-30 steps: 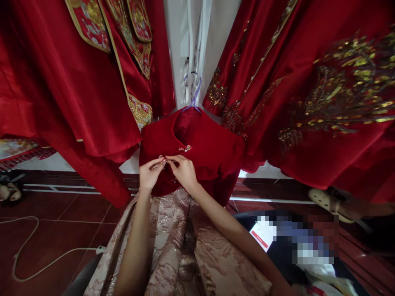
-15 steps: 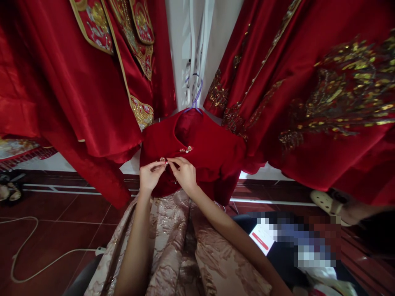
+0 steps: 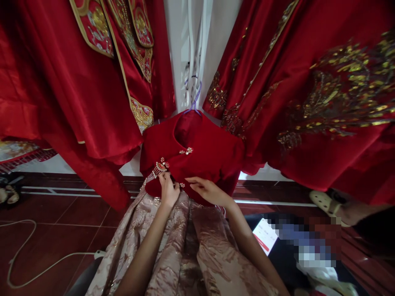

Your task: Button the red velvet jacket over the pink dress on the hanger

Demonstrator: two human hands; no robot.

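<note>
A small red velvet top (image 3: pixel 210 152) hangs on a purple hanger (image 3: pixel 195 100) above a pink-gold brocade skirt (image 3: pixel 173 246). A beaded tassel brooch (image 3: pixel 159 168) dangles at the top's left front, and a small button clasp (image 3: pixel 186 151) sits near the neckline. My left hand (image 3: pixel 169 191) is closed in a pinch at the top's lower hem, just below the brooch, beside a small clasp. My right hand (image 3: pixel 210 191) lies against the hem to the right with its fingers stretched out.
Large red embroidered robes hang at the left (image 3: pixel 77 82) and right (image 3: pixel 324 102). A white cable (image 3: pixel 27 263) lies on the dark red tiled floor. A sandalled foot of another person (image 3: pixel 324 201) shows at the right. A blurred item (image 3: pixel 302 242) lies at the lower right.
Both hands dropped from the brooch at the top's chest down to its lower hem. The brooch now hangs free, and the right hand has moved rightward and opened.
</note>
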